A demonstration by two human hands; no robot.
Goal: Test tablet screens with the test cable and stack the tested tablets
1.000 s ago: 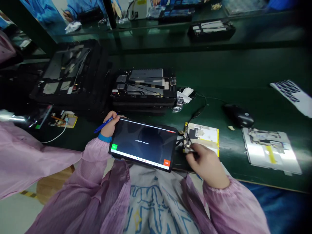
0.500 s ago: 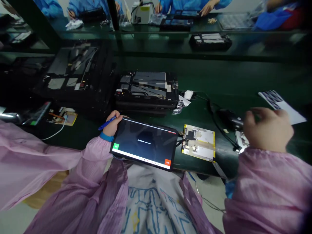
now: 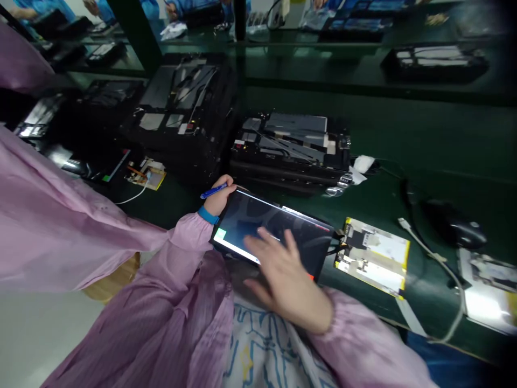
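My left hand (image 3: 218, 198) is closed on the upper left corner of a tablet screen (image 3: 242, 215), with a blue pen (image 3: 212, 191) also held in its fingers. The screen is lit, dark with a green box at lower left. Over its lower middle hovers my right hand (image 3: 283, 269), open, fingers spread and a little blurred; whether a fingertip touches the glass I cannot tell. Short dark cables run from the screen's right edge to a battery and circuit board assembly (image 3: 374, 256) with yellow edges, lying on the bench.
Stacked black tablet housings (image 3: 291, 156) stand behind the screen, with another stack (image 3: 177, 108) further left. A black mouse (image 3: 456, 223), a white cable (image 3: 452, 269) and a second board (image 3: 490, 288) lie at right. A co-worker's pink sleeve (image 3: 60, 215) reaches in from the left.
My right hand has come from the far right to above the screen, and its fingers have spread. My left hand keeps its hold. The whole view has shifted, moving the bench things rightward.
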